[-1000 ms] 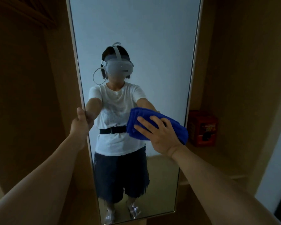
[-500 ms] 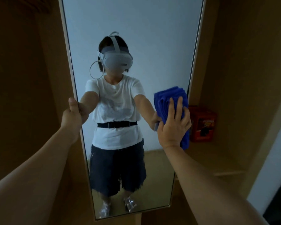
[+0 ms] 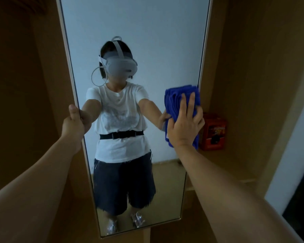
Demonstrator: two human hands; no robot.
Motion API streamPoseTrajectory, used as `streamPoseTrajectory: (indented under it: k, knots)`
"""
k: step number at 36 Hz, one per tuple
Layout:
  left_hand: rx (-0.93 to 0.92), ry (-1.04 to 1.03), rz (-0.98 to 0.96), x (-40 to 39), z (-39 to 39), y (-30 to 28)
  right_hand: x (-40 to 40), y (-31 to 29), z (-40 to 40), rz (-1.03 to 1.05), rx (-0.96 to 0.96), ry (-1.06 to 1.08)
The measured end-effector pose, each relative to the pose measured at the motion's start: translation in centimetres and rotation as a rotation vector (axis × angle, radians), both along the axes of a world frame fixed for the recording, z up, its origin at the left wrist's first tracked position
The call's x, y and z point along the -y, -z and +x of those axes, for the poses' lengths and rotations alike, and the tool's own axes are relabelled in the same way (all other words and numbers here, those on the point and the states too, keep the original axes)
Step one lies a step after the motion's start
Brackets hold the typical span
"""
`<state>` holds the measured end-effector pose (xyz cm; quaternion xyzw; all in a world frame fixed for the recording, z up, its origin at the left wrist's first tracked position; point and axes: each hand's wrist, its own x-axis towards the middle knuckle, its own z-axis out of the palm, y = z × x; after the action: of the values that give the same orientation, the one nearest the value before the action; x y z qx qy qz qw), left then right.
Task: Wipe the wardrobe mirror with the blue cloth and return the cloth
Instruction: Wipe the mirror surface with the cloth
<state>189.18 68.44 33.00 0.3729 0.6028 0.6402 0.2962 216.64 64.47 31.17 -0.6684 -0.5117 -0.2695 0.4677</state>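
A tall wardrobe mirror on an open door fills the middle of the head view. My right hand presses a folded blue cloth flat against the glass near the mirror's right edge, fingers straight and pointing up. My left hand grips the mirror's left edge at about the same height, thumb on the front and fingers hidden behind the frame. The glass reflects a person in a white shirt and dark shorts.
A red box stands on a wooden shelf right of the mirror, just behind the cloth. Wooden wardrobe panels flank the mirror on both sides. A white wall edge runs down the far right.
My right hand swept the cloth from the mirror's middle to its right edge and turned it upright. My left hand kept its grip on the left edge.
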Motion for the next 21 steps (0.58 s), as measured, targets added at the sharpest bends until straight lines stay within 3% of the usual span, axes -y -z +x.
streamPoseTrajectory:
  k: [7,13,21]
  knots:
    - [0.021,0.124,-0.14,-0.2,-1.4,3.6,-0.7,0.1,-0.9,0.067,0.131,-0.02]
    - [-0.001,0.262,-0.146,0.9,-2.4,6.7,-0.1,7.6,-2.9,0.019,0.335,-0.11]
    - [-0.099,0.287,-0.137,1.8,-2.1,9.7,1.0,15.7,-5.5,-0.057,0.701,-0.294]
